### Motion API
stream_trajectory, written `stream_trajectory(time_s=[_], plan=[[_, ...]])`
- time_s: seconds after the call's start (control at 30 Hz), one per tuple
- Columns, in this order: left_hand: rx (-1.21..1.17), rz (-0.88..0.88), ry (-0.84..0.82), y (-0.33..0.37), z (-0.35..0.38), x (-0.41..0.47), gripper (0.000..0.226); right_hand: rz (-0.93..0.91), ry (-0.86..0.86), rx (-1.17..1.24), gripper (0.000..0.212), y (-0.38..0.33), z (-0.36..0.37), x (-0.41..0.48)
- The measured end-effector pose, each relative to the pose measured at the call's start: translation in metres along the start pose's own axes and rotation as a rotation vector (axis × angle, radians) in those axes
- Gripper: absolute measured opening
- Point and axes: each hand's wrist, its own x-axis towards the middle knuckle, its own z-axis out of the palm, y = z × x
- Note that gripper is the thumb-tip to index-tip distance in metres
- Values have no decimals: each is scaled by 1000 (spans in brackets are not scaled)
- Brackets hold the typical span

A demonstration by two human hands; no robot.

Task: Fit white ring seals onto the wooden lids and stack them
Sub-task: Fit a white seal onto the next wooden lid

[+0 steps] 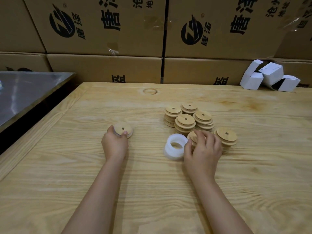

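A pale pine table (pixel 84 174) carries a stack of white rings (pixel 175 146). Left of the rings, the left hand (pixel 114 144) curls its fingers round a single wooden lid (pixel 123 130) lying on the table. Just right of the rings, the right hand (pixel 202 149) spreads loosely bent fingers over a low pile of lids; whether it grips one is unclear. Behind the rings stand more lid stacks (pixel 184 123). Far behind them, printed cardboard boxes (pixel 104 39) wall the room, with small white cartons (pixel 270 76) to the right and a steel counter (pixel 25 92) to the left.

Pine table (pixel 84 166), stacked cartons (pixel 104 31) (printed), steel counter (pixel 25 92)
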Motion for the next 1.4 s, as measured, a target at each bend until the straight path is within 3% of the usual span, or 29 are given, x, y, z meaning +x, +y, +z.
stream_trajectory(time_s=[0.1,0.37,0.7,0.87,1.07,1.17,1.3,1.4], plan=[[86,-6,34,1,3,1,23,84,-51,-75,37,2,3,0],[40,-28,55,9,2,-9,56,157,-102,-89,37,5,8,1],[-226,102,159,15,5,-62,27,181,-31,173,24,8,5,4],[-230,289,100,14,7,-70,18,187,29,295,19,6,-1,4],[-344,351,-121,14,11,-75,25,4,113,346,19,-3,-7,3],[-462,337,-230,19,12,-80,11,-203,99,381,23,-9,-7,-1],[-580,293,-345,23,15,-83,17,-450,-11,424,17,-17,-4,-9],[-580,311,-329,23,14,-82,23,-473,-103,465,16,-19,-3,-11]])
